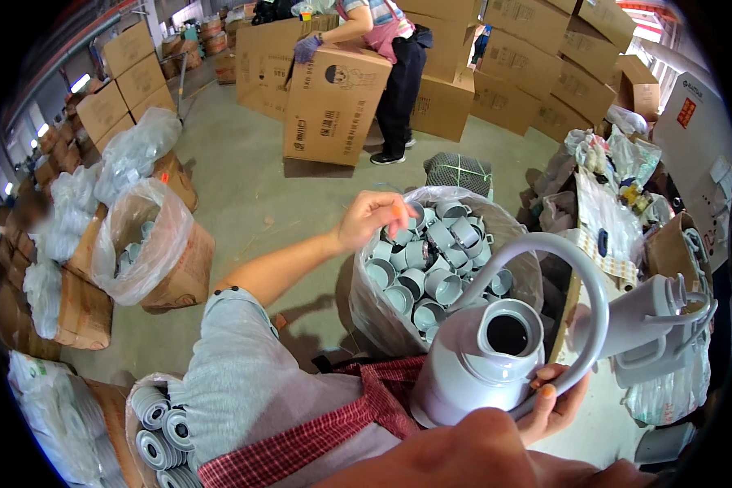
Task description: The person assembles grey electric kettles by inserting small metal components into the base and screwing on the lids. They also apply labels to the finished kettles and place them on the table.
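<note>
My right hand (557, 400) is closed round the lower handle and side of a glossy pale-grey jug (476, 362). The jug leans close to my chest, its round dark mouth facing up and its large curved handle arching to the right. My left hand (372, 221) is over the left rim of a big plastic-lined container (358, 285). Its fingers are curled, with an orange covering on one fingertip; whatever they may hold is hidden. Inside the container lie many grey-blue ring-shaped plastic parts (443, 285) with small spouts.
Another grey jug (638, 317) stands on the bench (565, 325) to the right. At left are lined cartons (183, 268) and a box of stacked round grey parts (159, 439). Ahead, a person (390, 57) in gloves handles a large carton (333, 106). A netted bundle (459, 172) lies behind the container.
</note>
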Available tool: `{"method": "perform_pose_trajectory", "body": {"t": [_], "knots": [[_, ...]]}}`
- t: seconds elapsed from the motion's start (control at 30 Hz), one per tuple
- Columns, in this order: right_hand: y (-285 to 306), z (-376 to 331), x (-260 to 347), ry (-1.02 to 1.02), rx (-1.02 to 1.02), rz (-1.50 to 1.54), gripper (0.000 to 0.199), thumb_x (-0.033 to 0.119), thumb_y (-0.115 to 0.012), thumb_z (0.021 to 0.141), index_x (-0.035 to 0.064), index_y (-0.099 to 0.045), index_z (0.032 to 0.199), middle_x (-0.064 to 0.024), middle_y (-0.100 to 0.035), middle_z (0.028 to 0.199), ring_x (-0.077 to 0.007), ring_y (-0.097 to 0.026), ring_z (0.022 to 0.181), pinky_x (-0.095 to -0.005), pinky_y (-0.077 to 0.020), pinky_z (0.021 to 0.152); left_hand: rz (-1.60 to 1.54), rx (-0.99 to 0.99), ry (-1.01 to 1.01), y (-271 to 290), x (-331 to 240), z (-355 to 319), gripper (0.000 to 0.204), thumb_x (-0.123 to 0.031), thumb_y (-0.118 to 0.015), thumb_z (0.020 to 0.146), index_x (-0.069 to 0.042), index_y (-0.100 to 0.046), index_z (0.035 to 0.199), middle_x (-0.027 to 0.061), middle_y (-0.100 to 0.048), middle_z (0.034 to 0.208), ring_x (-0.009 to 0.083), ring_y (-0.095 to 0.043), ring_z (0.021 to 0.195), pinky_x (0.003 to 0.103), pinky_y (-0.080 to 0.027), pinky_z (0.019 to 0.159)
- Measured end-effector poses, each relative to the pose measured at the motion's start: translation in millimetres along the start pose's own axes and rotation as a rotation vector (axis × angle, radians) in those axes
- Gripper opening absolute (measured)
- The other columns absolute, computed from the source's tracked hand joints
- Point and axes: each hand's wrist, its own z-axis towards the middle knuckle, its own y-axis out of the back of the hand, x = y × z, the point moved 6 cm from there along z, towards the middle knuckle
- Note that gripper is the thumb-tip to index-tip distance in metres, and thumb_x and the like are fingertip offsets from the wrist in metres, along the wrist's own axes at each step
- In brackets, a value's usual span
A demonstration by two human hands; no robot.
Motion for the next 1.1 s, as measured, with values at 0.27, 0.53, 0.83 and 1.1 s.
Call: {"method": "perform_pose_trajectory", "body": {"t": [0.27,0.53,0.83,1.1], "knots": [[3,5,-13,-0.016,-0.008,-0.044,0.073,0.045,-0.070,0.083,-0.0077,-0.048,0.128,-0.0069,-0.057,0.080,-0.0104,-0.051,0.067,-0.0214,-0.0376,0.057,-0.825,0.402,-1.172,-98,-198,27,0.068,-0.058,-0.034,0.098,-0.007,-0.048,0.055,-0.0002,-0.040,0.050,0.0128,-0.041,0.041,0.049,-0.055,0.083],[0,-3,-42,-0.280,0.190,0.268,0.071,0.028,-0.059,0.092,0.0046,-0.024,0.148,-0.0138,-0.053,0.116,-0.0180,-0.052,0.098,-0.0313,-0.0442,0.088,-0.849,0.524,-1.260,-97,-218,25,0.068,-0.072,-0.042,0.086,-0.013,-0.045,0.054,-0.0042,-0.033,0.049,0.0151,-0.040,0.040,0.045,-0.051,0.083],[-37,19,-38,-0.173,0.167,0.250,0.065,0.026,-0.067,0.085,-0.0018,-0.036,0.135,-0.0140,-0.060,0.095,-0.0170,-0.053,0.079,-0.0283,-0.0437,0.072,-0.704,0.543,-1.229,-82,-225,15,0.067,-0.070,-0.041,0.088,-0.013,-0.044,0.053,-0.0042,-0.035,0.051,0.0145,-0.040,0.041,0.043,-0.053,0.077],[-48,26,-40,-0.050,0.062,0.331,0.061,0.025,-0.074,0.079,-0.0083,-0.048,0.122,-0.0144,-0.062,0.081,-0.0162,-0.053,0.065,-0.0259,-0.0438,0.061,-0.720,0.489,-1.204,-77,-222,12,0.067,-0.066,-0.039,0.091,-0.012,-0.042,0.053,-0.0038,-0.034,0.051,0.0145,-0.041,0.041,0.042,-0.053,0.075]]}}
